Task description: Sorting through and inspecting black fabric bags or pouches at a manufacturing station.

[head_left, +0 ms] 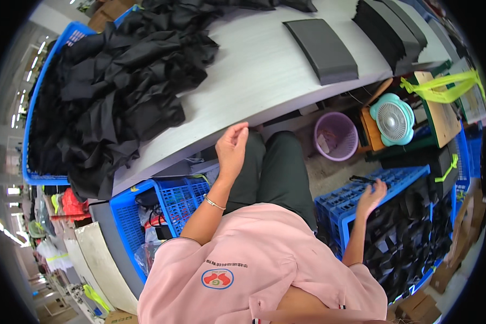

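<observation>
My left hand (pixel 233 147) is raised at the near edge of the pale table (pixel 243 70), above my lap. Its thumb and fingers are drawn together, and I cannot make out anything between them. Out to the right, my right hand (pixel 371 200) is beside the rim of a blue plastic crate (pixel 337 208), fingers loosely bent and apart, with nothing seen in it. Close to those fingertips a small black object (pixel 362 179) lies on the crate; its kind is unclear. Black fabric pieces (pixel 410 227) fill the space beside and below this hand.
A heap of black cloth (pixel 129 75) spills from a blue basket (pixel 35 146) onto the table's left. Dark flat panels (pixel 324 48) lie stacked at the right. Below are a purple bin (pixel 336 136), a turquoise fan (pixel 392 120) and another blue crate (pixel 181 200) by my left arm.
</observation>
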A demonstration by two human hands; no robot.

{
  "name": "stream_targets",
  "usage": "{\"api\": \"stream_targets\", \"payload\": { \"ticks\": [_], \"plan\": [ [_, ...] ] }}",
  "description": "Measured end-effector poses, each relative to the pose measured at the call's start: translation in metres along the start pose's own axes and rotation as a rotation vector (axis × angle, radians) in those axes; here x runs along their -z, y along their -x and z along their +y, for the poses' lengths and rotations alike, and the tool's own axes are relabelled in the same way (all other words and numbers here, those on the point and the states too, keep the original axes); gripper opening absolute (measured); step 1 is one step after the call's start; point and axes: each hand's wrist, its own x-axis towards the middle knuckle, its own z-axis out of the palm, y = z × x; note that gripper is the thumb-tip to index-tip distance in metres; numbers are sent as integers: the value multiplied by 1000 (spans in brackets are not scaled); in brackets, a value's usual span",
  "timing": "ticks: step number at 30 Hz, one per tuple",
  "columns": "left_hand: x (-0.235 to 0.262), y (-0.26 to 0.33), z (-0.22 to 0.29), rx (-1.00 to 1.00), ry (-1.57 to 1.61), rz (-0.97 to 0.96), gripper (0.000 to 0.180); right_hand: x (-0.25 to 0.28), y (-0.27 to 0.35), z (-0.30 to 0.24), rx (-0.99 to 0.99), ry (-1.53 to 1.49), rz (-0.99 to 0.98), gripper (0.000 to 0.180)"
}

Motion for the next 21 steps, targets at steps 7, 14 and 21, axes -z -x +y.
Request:
{"api": "stream_targets", "payload": {
  "ticks": [7, 14, 21],
  "plan": [
    [51, -99, 32, -481, -536, 288, 34, -33, 4, -200, -51, -469, -419, 43],
    [86, -154, 51, -458, -332, 328, 49, -37, 7, -277, 67, -524, -509, 42],
    [68, -77, 51, -678, -321, 209, 16, -35, -13, -401, 225, -732, -381, 63]
  ]
}}
